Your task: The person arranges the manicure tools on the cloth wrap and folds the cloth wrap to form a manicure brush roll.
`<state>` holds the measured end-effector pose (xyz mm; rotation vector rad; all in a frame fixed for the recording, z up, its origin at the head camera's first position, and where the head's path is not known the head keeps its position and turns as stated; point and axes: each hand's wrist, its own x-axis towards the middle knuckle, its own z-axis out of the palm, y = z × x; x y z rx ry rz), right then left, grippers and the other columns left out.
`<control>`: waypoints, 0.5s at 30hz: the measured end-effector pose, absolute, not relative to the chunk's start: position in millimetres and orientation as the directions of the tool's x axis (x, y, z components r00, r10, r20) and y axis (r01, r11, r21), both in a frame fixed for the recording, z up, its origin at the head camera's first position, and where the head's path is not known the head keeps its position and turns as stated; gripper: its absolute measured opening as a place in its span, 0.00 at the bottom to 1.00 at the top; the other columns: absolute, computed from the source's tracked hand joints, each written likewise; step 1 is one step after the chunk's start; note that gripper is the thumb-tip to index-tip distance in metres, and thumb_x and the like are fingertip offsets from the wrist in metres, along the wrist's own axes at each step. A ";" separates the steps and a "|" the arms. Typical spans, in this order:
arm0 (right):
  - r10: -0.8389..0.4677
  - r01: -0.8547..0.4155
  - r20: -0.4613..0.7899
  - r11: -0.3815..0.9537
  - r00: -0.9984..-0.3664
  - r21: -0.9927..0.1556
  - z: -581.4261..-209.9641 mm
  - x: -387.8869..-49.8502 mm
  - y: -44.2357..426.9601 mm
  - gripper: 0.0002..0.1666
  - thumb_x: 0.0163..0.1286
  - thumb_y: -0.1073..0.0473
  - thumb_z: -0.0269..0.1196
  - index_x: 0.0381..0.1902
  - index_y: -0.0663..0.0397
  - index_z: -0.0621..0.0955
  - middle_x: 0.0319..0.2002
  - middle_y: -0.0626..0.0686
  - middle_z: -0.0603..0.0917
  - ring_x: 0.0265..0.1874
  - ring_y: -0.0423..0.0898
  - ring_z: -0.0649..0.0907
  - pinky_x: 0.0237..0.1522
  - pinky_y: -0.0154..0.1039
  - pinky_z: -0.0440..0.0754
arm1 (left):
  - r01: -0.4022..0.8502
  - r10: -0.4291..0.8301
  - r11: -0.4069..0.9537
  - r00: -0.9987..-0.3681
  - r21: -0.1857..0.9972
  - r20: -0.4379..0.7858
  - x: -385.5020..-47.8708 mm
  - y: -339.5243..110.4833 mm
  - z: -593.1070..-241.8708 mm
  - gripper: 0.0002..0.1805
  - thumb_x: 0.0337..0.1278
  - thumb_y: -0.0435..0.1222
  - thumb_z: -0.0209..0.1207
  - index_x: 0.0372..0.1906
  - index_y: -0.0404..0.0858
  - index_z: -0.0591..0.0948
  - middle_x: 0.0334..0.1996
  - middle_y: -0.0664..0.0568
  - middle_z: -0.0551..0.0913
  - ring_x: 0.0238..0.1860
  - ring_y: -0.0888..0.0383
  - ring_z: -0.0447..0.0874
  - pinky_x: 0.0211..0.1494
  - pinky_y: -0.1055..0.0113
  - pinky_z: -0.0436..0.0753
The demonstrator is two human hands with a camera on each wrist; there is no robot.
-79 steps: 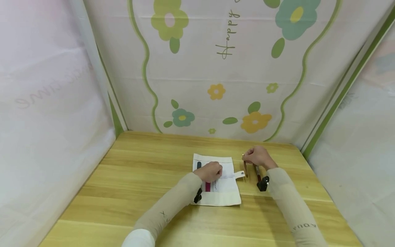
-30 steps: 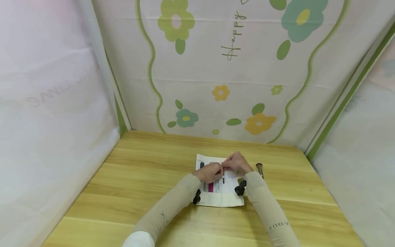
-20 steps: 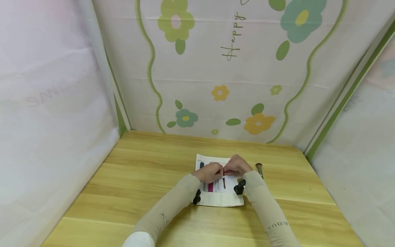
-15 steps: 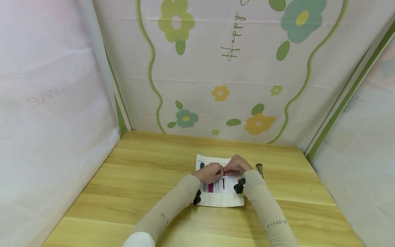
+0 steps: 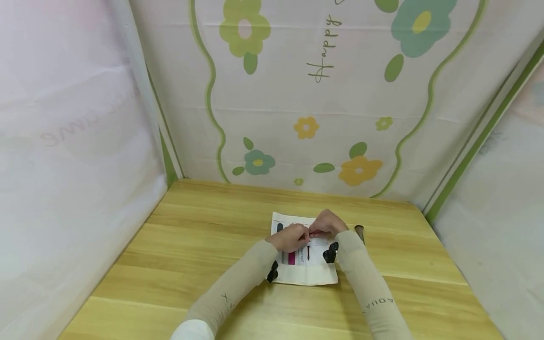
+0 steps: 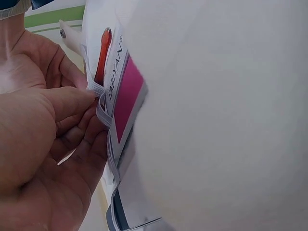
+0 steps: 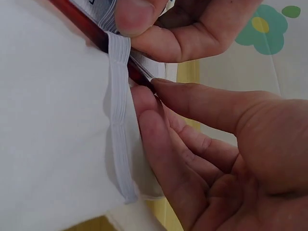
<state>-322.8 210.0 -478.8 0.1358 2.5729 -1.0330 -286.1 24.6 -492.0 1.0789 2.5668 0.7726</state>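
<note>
A white cloth brush roll point(image 5: 306, 277) lies unfolded on the table, with a white elastic band point(image 7: 119, 110) across it. My left hand point(image 5: 292, 237) pinches the band, thumb and finger close against it, as both wrist views show. Under the band runs the red-brown handle of a slim makeup brush point(image 7: 82, 21); its end point(image 6: 103, 50) pokes out on the near side in the left wrist view. My right hand point(image 5: 327, 224) pinches the brush by its other end, beyond the band. Fingers hide that end. Both hands nearly touch.
A thicker makeup brush point(image 5: 360, 233) lies to the right of the roll, partly behind the right forearm. A printed card with a magenta block point(image 6: 127, 94) sits in the roll. A snap strap point(image 6: 65, 33) sticks out from its side. Printed fabric walls enclose the wooden table point(image 5: 191, 226).
My right hand has come left from the table beside the roll, bringing the slim brush, whose handle now passes under the band. In the last half second both hands hardly move.
</note>
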 end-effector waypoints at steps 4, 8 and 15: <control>-0.085 0.203 -0.371 0.715 -0.925 -0.669 -478.5 -318.5 210.7 0.09 0.61 0.61 0.75 0.22 0.58 0.90 0.21 0.51 0.89 0.21 0.42 0.83 0.28 0.32 0.78 | 0.581 0.716 0.583 -0.698 0.568 -0.022 -286.3 24.1 -492.6 0.08 0.77 0.32 0.56 0.43 0.36 0.85 0.41 0.53 0.85 0.40 0.65 0.77 0.52 0.73 0.79; -0.107 0.221 -0.392 0.679 -0.913 -0.701 -476.9 -313.2 208.8 0.06 0.66 0.63 0.72 0.30 0.60 0.91 0.27 0.52 0.91 0.24 0.42 0.87 0.31 0.33 0.84 | 0.586 0.717 0.582 -0.696 0.563 -0.017 -285.7 23.1 -491.9 0.08 0.77 0.32 0.56 0.44 0.36 0.85 0.41 0.52 0.86 0.40 0.65 0.78 0.53 0.72 0.80; -0.137 0.157 -0.348 0.702 -0.928 -0.695 -466.8 -305.8 215.3 0.07 0.67 0.63 0.72 0.31 0.62 0.91 0.28 0.56 0.92 0.25 0.44 0.89 0.30 0.34 0.83 | 0.551 0.676 0.618 -0.737 0.561 -0.020 -281.1 29.2 -491.7 0.06 0.75 0.31 0.59 0.41 0.37 0.85 0.39 0.53 0.86 0.39 0.65 0.79 0.52 0.72 0.81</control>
